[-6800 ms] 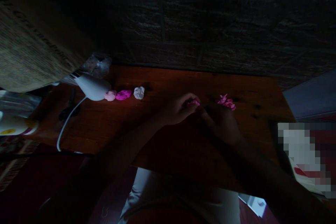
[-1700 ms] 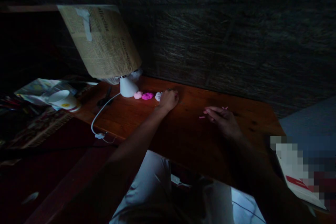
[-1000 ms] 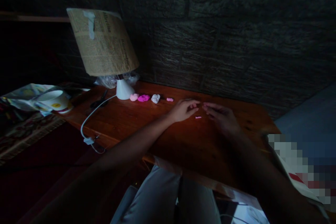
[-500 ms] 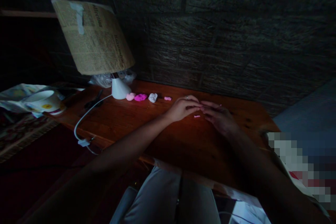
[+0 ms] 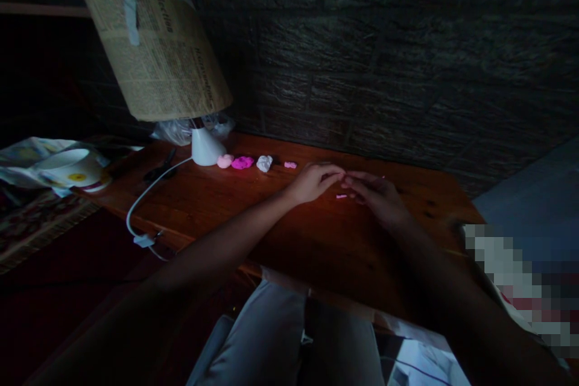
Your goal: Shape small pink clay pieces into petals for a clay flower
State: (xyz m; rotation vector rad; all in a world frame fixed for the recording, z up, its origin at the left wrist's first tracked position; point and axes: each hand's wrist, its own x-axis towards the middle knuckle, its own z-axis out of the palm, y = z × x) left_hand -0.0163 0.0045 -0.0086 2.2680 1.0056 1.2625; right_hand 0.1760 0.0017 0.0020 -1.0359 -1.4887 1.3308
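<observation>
My left hand (image 5: 314,182) and my right hand (image 5: 377,194) meet fingertip to fingertip above the middle of the wooden table (image 5: 316,247). Both have thumb and fingers pinched together; whatever lies between them is too small and dark to make out. Just below the fingertips, a thin pink strip of modelling clay (image 5: 341,196) rests on the wood. A small pink clay lump (image 5: 290,164) lies left of my left hand. Farther left, in a row, come a white clay lump (image 5: 265,163), a magenta clay lump (image 5: 243,162) and a pale pink clay lump (image 5: 225,161).
A lamp with a newsprint shade (image 5: 158,54) and white base (image 5: 205,148) stands at the back left, its white cord (image 5: 131,211) hanging over the front edge. Dark scissors (image 5: 161,170) and a paper cup (image 5: 72,169) are at left. A stone wall (image 5: 362,60) rises behind.
A small pink clay lump now lies right of the white one; my left hand was there 1.7 s ago. My hands have since come together. The pink pile seen earlier at right is mostly out of sight.
</observation>
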